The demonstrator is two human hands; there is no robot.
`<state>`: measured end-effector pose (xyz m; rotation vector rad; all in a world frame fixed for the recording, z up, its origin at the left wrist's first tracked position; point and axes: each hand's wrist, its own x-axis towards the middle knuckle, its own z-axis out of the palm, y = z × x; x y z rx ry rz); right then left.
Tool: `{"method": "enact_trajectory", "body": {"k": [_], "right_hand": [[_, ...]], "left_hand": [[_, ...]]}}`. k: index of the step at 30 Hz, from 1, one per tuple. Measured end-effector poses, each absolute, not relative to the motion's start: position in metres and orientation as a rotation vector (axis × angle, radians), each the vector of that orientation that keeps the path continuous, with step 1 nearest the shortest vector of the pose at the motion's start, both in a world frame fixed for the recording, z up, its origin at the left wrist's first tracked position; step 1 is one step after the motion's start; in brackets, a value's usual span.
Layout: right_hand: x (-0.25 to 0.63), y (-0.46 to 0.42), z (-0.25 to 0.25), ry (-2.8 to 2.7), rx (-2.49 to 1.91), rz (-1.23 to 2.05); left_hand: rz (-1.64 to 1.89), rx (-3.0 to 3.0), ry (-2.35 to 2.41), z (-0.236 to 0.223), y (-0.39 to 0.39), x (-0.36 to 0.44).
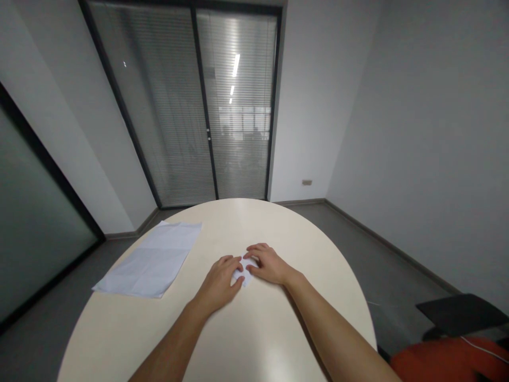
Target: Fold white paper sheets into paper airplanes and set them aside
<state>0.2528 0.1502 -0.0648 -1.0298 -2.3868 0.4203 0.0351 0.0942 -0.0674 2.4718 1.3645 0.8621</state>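
A small piece of folded white paper [245, 276] lies on the round table between my two hands, partly covered by fingers. My left hand [221, 280] holds its left side, the thumb at the near edge and the fingers curled over the far part. On the other side, my right hand [269, 264] grips the paper's right edge with thumb and bent fingers. The paper's exact folds are too small to make out.
Large white sheets [153, 260] with crease lines lie on the left of the cream round table [318, 249], reaching its edge. An orange and black chair [445, 361] stands at the lower right. Beyond the table are glass panels with blinds [175, 116].
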Motion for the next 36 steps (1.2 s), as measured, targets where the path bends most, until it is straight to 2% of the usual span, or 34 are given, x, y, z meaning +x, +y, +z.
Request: {"method": "enact_trajectory", "body": {"k": [36], "right_hand": [[0.252, 0.147, -0.057, -2.553, -1.116, 0.515]], "left_hand": [[0.679, 2.466, 1.411, -0.073, 0.095, 0.029]]}}
